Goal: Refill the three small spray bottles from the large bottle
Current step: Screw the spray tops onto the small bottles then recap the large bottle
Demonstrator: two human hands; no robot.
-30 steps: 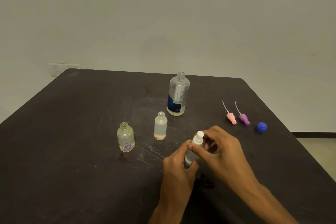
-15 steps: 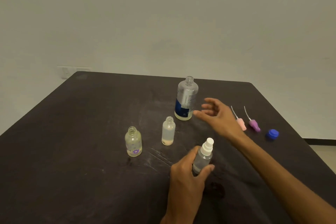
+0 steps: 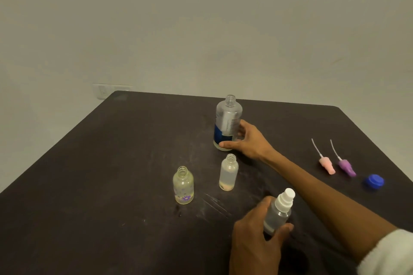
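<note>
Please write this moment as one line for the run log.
left hand: holds capped spray bottle | right hand: grasps large bottle, upright on table | two small bottles: uncapped

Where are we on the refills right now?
Looks done: the white-capped spray bottle in the left hand has its sprayer on. In hand: the right hand grips the uncapped large bottle. Left: the flower bottle and frosted bottle stand open, nearly empty; the pink and purple sprayers lie aside.
</note>
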